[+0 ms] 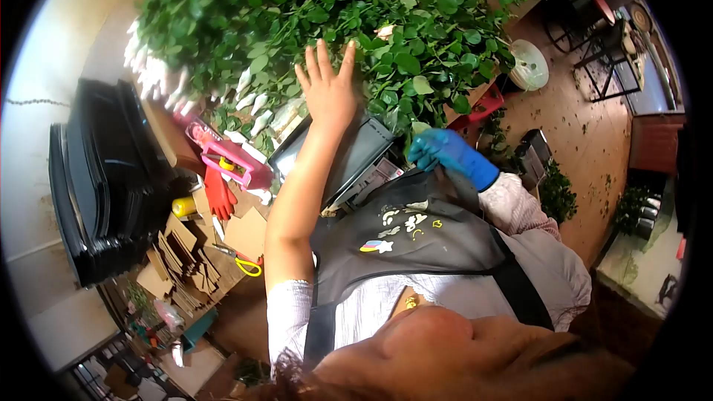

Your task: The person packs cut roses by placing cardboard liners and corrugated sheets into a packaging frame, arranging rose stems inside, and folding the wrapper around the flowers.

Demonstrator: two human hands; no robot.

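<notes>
My bare left hand [330, 93] lies palm down with its fingers spread on a large heap of green leafy stems [416, 52]. It grips nothing. Below that wrist is a dark grey tray [360, 156] with a printed label on its near side. My right hand [453, 156], in a blue glove, is curled closed beside the tray's right corner, against the edge of the heap. What its fingers hold, if anything, is hidden. At the heap's left edge, many white-wrapped tips [152, 70] stick out.
A pink tool [238, 167], red gloves [219, 193], yellow-handled scissors [249, 263] and cardboard pieces [186, 260] lie at left. Black sheets [111, 171] lean near the wall. On the right, a white bucket [529, 64] stands on the leaf-strewn floor [587, 148].
</notes>
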